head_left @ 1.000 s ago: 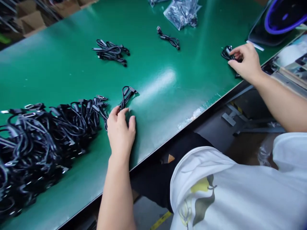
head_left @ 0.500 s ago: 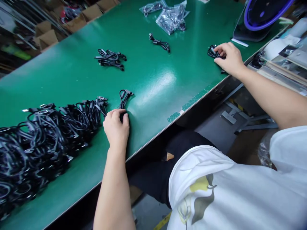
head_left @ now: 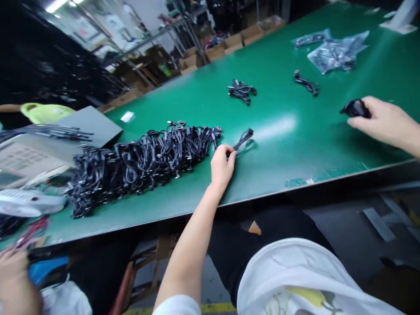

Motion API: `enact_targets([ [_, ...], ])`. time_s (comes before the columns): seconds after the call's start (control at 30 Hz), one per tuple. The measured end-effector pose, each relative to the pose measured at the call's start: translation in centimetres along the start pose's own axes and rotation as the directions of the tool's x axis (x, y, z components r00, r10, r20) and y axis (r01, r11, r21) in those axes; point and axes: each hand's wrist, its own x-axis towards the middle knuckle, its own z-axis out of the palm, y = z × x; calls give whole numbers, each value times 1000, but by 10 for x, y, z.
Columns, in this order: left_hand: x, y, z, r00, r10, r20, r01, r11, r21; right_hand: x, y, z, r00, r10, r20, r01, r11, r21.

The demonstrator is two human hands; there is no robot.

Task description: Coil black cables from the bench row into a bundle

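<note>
My left hand (head_left: 223, 165) is closed on a black cable bundle (head_left: 243, 138) at the right end of a long pile of black cables (head_left: 157, 153). My right hand (head_left: 377, 117) pinches a dark, blurred cable bundle (head_left: 357, 109) above the green table (head_left: 278, 162) at the right. A small group of cables (head_left: 242, 91) lies beyond my left hand. Farther right rests a single coiled cable (head_left: 306, 83), in front of clear plastic bags (head_left: 337, 52) with dark items inside.
At the far left are a grey box (head_left: 95, 127), a yellow-green object (head_left: 47, 113) and a white device (head_left: 33, 202). Another person's hand (head_left: 15, 275) is at the lower left. Cardboard boxes (head_left: 232, 43) stand behind the table.
The view has swung left, bringing the pile's left end and another person's hand into sight. My right hand has lifted the cable bundle off the table; my left hand stays by the pile, fingers on the bundle.
</note>
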Motion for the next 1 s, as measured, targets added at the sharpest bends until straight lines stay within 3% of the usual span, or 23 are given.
enact_targets([
  [0.07,1,-1,0,1000,14,23,-14,1000,2,8,20,3,994,-112,3,105,917,-385],
  [0.13,1,-1,-1,999,0,41,-1,1000,20,10,51,-4,996,-87,-5,70,833,-550],
  [0.23,1,-3,-2,996,-41,78,38,999,38,2,104,-28,991,106,-88,-137,758,-638],
  [0.33,2,-3,-2,994,-36,102,31,998,53,-5,148,-47,970,194,-147,-241,666,-706],
  [0.4,3,-1,-3,994,-19,107,13,998,58,-7,166,-51,967,195,-161,-250,642,-725],
  [0.47,3,0,-4,993,-18,114,12,998,58,-10,168,-51,964,207,-166,-261,628,-733],
  [0.57,3,0,-4,992,-25,126,19,999,48,-11,131,-47,963,112,-247,-263,602,-754],
  [0.67,3,1,-3,991,-15,133,9,999,40,15,64,-27,970,-111,-219,-62,753,-655],
  [0.7,3,2,-2,991,-13,132,7,999,40,33,41,-15,983,-139,-122,53,843,-535],
  [0.77,2,3,-1,991,-18,130,13,999,37,80,3,18,983,-184,-18,156,877,-454],
  [0.9,0,3,-2,991,-64,117,65,998,-6,179,-52,94,992,-128,5,121,924,-363],
  [1.0,1,3,-4,990,-129,65,137,982,-130,229,-97,141,982,-188,1,180,939,-292],
])
